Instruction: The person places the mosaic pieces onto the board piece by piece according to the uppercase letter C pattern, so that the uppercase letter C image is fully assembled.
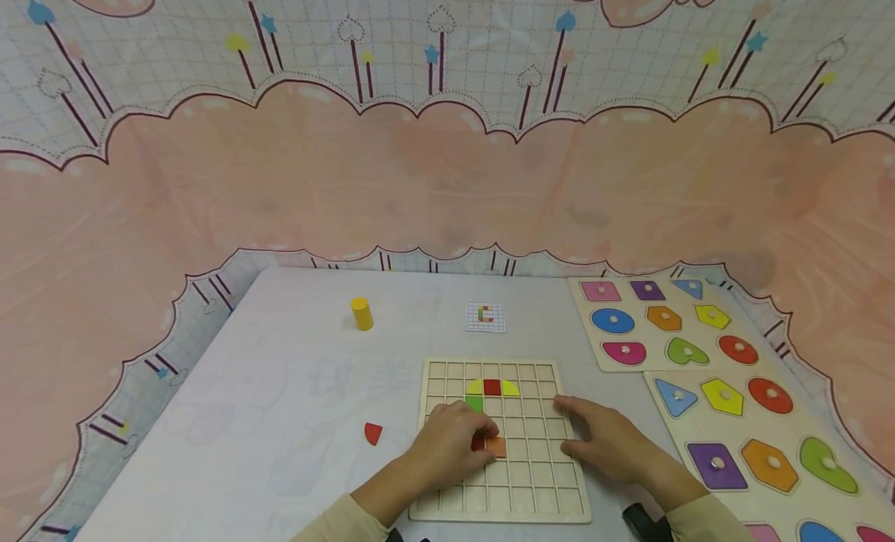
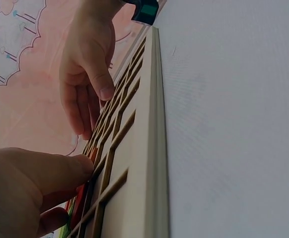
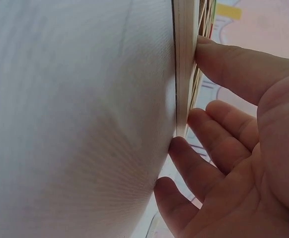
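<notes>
My left hand (image 1: 450,439) is over the lower left part of a wooden grid board (image 1: 531,476), thumb and index fingertip at an orange square tile (image 1: 496,447). A dark red tile (image 2: 78,208) lies partly hidden beneath that hand. Higher on the board are a green tile (image 1: 474,403), a red square tile (image 1: 492,387) and two yellow tiles, one yellow tile (image 1: 511,388) right of the red. Spread along the board's right edge, my right hand (image 1: 604,441) has its thumb (image 3: 219,59) at the rim and its fingers loosely bent.
Left of the board lies a red rounded wedge (image 1: 373,433). Behind stand a yellow cylinder (image 1: 362,314) and a small pattern card (image 1: 495,326). Two knobbed shape puzzles, the farther puzzle board (image 1: 653,352) and the nearer puzzle board (image 1: 751,422), occupy the right side.
</notes>
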The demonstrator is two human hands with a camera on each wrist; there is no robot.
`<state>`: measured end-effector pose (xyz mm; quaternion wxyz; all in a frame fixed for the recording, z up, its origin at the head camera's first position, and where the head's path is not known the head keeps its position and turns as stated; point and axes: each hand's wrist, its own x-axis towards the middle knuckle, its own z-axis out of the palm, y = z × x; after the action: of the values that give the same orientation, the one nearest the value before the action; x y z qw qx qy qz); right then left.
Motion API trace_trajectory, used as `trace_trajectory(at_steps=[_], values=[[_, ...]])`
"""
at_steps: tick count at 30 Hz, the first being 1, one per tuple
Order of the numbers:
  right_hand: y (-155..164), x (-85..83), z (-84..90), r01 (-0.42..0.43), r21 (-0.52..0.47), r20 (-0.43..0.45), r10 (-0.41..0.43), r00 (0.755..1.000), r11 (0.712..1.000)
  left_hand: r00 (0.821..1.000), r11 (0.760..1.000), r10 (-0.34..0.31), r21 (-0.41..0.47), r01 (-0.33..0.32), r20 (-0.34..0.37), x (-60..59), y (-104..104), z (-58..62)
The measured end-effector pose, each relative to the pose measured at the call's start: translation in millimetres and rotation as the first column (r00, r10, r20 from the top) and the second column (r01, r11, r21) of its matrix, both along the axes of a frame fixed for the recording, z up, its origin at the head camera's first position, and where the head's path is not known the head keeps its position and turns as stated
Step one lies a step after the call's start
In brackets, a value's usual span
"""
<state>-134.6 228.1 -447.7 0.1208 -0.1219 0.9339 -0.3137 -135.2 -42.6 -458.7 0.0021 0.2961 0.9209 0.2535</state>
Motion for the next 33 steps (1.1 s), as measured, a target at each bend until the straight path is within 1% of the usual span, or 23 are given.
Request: trace_trajectory(at_steps=[8,16,22,25,28,33], values=[[0,0.2,0.5,0.002,0.005,-0.002,-0.002,1.0,1.0,1.0,1.0,0.007,-0.011,-0.007,0.024,0.6,1,2.0],[-2,0.0,2.7,0.012,0.001,0.013,-0.012,1.0,1.0,1.0,1.0,0.025,0.009,-0.025,0.013,1.2,1,-0.5],[-3,0.2,3.4,0.022,-0.004,0.032,-0.022,0.999,1.0,0.998,0.998,0.042,0.053,-0.044,0.036,3.7,-1,1.0],[-3,0.3,3.2,0.025,0.003,0.031,-0.025,0.999,1.0,0.998,0.996,0.05,0.075,-0.052,0.034,4.2,-4,3.5],[-4,0.4,2.8,0.029,0.01,0.027,-0.03,0.999,1.0,0.998,0.995,0.062,0.076,-0.064,0.028,4.3,-10,6.6],[-4,-0.1,2.3,0.026,0.008,0.018,-0.026,0.999,1.0,0.994,0.991,0.098,0.086,-0.103,0.055,5.1,-27,10.4]])
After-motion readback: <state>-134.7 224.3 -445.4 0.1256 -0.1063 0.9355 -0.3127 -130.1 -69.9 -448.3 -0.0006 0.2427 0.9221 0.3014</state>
